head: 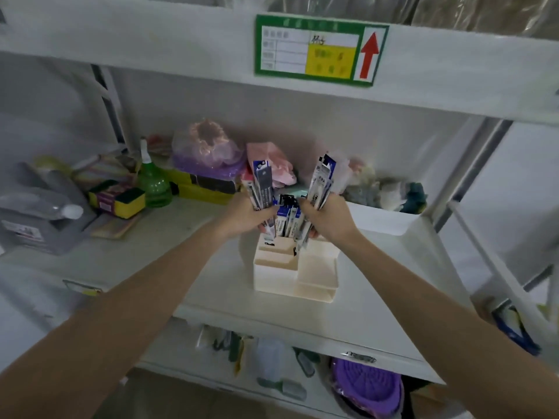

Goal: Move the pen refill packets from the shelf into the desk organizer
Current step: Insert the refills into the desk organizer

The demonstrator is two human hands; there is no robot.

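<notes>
1. standing upright in the middle of the frame, a few pen refill packets (289, 220) sit in the rear slots of the cream desk organizer (295, 272), their blue and white tops poking up between the two hands.
2. left hand (246, 214) has its fingers curled round a bundle of packets (261, 184), which rises just left of centre and leans slightly left; the bundle's lower ends reach the organizer's back left slot.
3. right hand (328, 217) grips a second bundle (322, 181) the same way, tilted to the right, its lower ends near the organizer's back right side.
4. both forearms enter from the bottom corners of the frame and meet over the organizer.
5. organizer rests on a white shelf (363, 297) that fills the centre of the frame; its front compartments, nearer the bottom of the frame, show no packets.
6. behind the hands, towards the upper middle, lie a pink bag (272, 158) and a clear bag with purple contents (205, 152).
7. left of those stands a green spray bottle (154, 182), with a stack of sponges (119, 198) just beside it and a grey jug (39, 213) at the far left edge.
8. at the top of the frame, a green-bordered label (320, 49) with a red arrow is stuck to the upper shelf's front edge.
9. at the bottom right, under the shelf, a purple basket (369, 385) shows on the lower level.
</notes>
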